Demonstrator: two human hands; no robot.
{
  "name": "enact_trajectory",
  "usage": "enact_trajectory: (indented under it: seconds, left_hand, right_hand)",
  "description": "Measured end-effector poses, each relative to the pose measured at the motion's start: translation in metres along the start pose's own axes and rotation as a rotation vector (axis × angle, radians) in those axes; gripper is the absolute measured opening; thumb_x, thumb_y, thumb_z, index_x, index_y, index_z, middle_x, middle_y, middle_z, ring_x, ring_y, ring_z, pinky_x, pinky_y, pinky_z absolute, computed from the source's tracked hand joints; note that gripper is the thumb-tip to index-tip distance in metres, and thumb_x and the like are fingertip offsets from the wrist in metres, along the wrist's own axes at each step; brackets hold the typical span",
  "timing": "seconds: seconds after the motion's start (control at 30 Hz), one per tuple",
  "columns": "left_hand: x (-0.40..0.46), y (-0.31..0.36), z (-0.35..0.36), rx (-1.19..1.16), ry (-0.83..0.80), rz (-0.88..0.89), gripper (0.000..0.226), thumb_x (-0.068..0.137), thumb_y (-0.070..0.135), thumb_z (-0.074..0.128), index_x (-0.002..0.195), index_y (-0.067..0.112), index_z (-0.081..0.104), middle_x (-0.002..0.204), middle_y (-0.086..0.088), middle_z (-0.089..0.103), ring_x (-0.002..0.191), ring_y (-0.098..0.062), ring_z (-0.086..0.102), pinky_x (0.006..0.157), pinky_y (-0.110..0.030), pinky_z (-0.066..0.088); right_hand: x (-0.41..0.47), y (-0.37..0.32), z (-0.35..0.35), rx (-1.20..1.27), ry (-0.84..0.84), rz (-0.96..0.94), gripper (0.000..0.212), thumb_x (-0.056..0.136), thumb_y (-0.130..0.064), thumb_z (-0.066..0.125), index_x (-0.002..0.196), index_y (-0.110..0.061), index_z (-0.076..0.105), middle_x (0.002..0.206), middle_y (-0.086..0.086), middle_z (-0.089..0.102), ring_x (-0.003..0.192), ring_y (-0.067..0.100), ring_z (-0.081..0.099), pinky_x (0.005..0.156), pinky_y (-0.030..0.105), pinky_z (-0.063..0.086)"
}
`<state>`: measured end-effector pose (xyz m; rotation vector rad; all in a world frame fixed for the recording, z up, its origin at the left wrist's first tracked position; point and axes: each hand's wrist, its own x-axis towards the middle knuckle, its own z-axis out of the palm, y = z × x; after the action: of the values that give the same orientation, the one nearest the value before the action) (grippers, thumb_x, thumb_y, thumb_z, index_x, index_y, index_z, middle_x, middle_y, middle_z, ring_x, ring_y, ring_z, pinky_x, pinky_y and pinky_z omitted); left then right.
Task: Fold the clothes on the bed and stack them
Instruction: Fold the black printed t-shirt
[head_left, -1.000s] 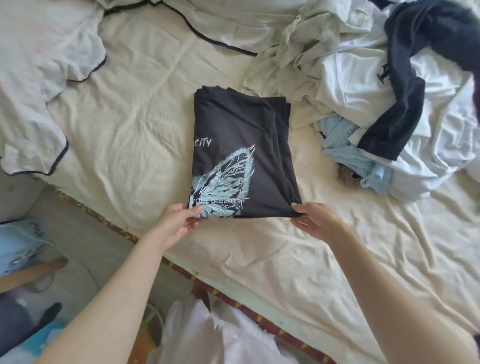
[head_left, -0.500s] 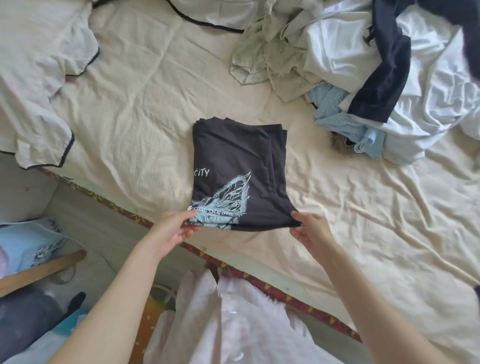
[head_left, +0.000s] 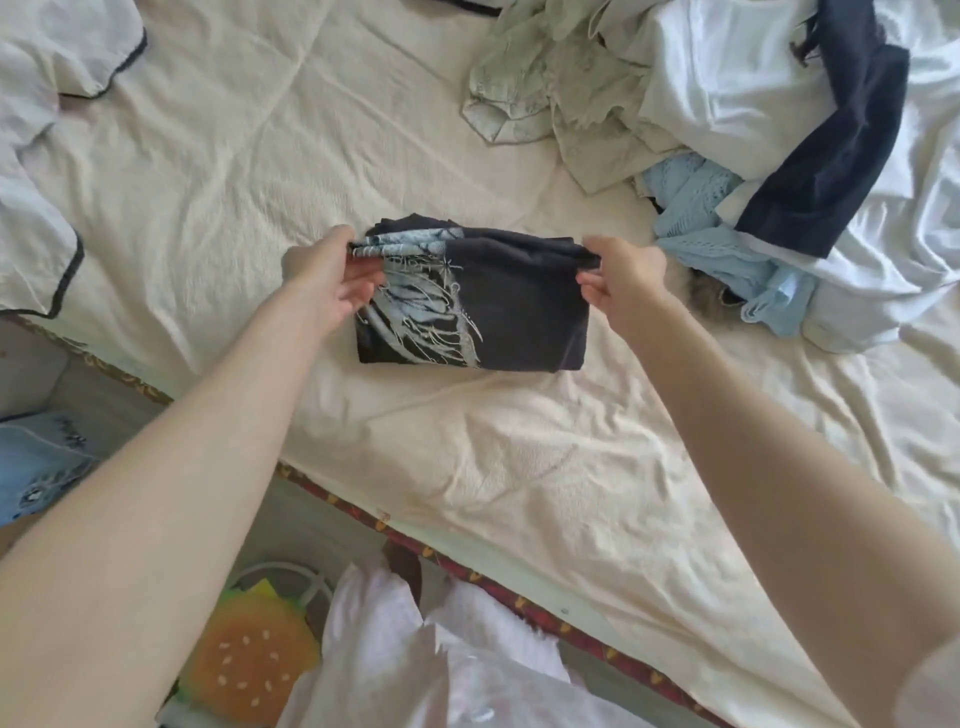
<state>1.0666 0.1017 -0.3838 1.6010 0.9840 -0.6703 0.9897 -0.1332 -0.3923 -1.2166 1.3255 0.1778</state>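
A black T-shirt (head_left: 514, 312) with a pale blue butterfly print lies doubled over in the middle of the cream bed sheet (head_left: 249, 171). My left hand (head_left: 332, 283) pinches the left corner of its turned-over edge. My right hand (head_left: 621, 283) pinches the right corner of that same edge. The folded edge now lies at the far side of the shirt, and the crease faces me. A heap of unfolded clothes (head_left: 727, 104) fills the far right of the bed: white, pale green, navy and light blue pieces.
A white garment with dark piping (head_left: 36, 171) lies at the far left of the bed. The bed's patterned edge (head_left: 519, 605) runs diagonally below my arms. On the floor sit a burger-shaped cushion (head_left: 249, 660) and a light blue item (head_left: 36, 462).
Both hands lifted the near edge of the black T-shirt and carried it away from me, folding the shirt in half. The butterfly print now shows upside down on top.
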Motion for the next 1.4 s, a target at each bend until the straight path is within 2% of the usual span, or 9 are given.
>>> enact_trajectory:
  seconds: [0.1,0.2,0.3,0.43,0.83,1.03,1.17,1.33,1.4]
  left_hand:
    - [0.013,-0.016,0.014,0.257,0.074,0.171,0.031,0.098,0.037,0.043,0.103,0.009,0.055,0.087,-0.004,0.066,0.071,-0.016,0.062,0.064,-0.025,0.051]
    - [0.014,-0.044,0.02,0.695,0.102,0.781,0.028,0.098,0.027,0.043,0.11,0.006,0.056,0.107,-0.005,0.057,0.102,-0.023,0.054,0.087,-0.022,0.038]
    - [0.021,-0.065,0.03,1.185,-0.001,1.182,0.042,0.097,0.024,0.045,0.136,0.01,0.048,0.144,-0.018,0.041,0.134,-0.038,0.033,0.111,-0.047,0.022]
    - [0.049,-0.079,0.039,1.471,-0.065,1.099,0.055,0.099,0.044,0.027,0.151,0.03,0.016,0.16,-0.004,0.004,0.146,-0.03,-0.003,0.113,-0.056,-0.007]
    - [0.081,-0.091,0.045,1.559,-0.019,1.055,0.057,0.095,0.052,0.01,0.146,0.033,-0.009,0.16,0.0,-0.006,0.146,-0.026,-0.01,0.111,-0.056,-0.013]
    - [0.04,-0.085,0.02,1.035,0.041,1.064,0.052,0.1,0.02,0.042,0.149,0.013,0.026,0.155,-0.018,0.019,0.144,-0.035,0.013,0.116,-0.045,0.015]
    - [0.035,-0.089,0.0,0.593,0.046,0.631,0.057,0.099,0.02,0.045,0.149,0.008,0.021,0.145,-0.015,0.038,0.133,-0.024,0.035,0.11,-0.028,0.026]
    - [0.047,-0.081,0.0,0.438,-0.113,0.45,0.046,0.098,0.018,0.048,0.142,0.013,0.036,0.136,0.0,0.051,0.124,-0.016,0.048,0.104,-0.029,0.038]
    - [0.054,-0.077,-0.003,0.403,-0.115,0.352,0.04,0.098,0.022,0.049,0.136,0.009,0.043,0.132,-0.004,0.055,0.121,-0.02,0.051,0.103,-0.035,0.04]
  right_hand:
    - [0.017,0.009,0.013,-0.211,0.02,-0.103,0.025,0.092,-0.025,0.056,0.104,-0.004,0.06,0.085,0.007,0.062,0.073,0.018,0.061,0.071,0.028,0.053]
    - [0.011,0.036,0.018,-0.699,0.066,-0.624,0.037,0.096,-0.023,0.047,0.129,-0.006,0.051,0.12,0.012,0.057,0.112,0.025,0.052,0.097,0.033,0.039]
    - [0.002,0.065,0.031,-1.037,-0.058,-1.063,0.039,0.096,-0.017,0.046,0.133,-0.005,0.052,0.139,0.018,0.048,0.133,0.033,0.04,0.111,0.044,0.027]
    - [0.02,0.096,0.041,-1.289,-0.076,-1.047,0.049,0.099,-0.034,0.037,0.146,-0.019,0.036,0.155,0.009,0.026,0.145,0.028,0.02,0.118,0.047,0.009]
    - [0.056,0.104,0.04,-1.342,-0.083,-0.972,0.056,0.098,-0.045,0.034,0.149,-0.025,0.026,0.158,0.007,0.016,0.147,0.026,0.011,0.119,0.042,0.002]
    - [0.018,0.099,0.008,-0.854,-0.068,-0.882,0.05,0.091,-0.023,0.062,0.138,-0.013,0.048,0.15,0.015,0.033,0.142,0.028,0.026,0.115,0.036,0.023]
    - [0.013,0.091,-0.006,-0.439,-0.027,-0.433,0.06,0.089,-0.024,0.065,0.143,-0.02,0.039,0.134,0.002,0.043,0.12,0.008,0.043,0.095,0.004,0.029]
    - [0.029,0.078,-0.003,-0.181,-0.191,-0.267,0.043,0.088,-0.016,0.064,0.122,-0.037,0.049,0.101,-0.017,0.065,0.097,0.006,0.064,0.081,0.021,0.053]
    - [0.034,0.077,-0.004,-0.139,-0.196,-0.194,0.054,0.088,-0.018,0.064,0.136,-0.029,0.042,0.098,-0.017,0.065,0.092,0.003,0.065,0.072,0.02,0.054]
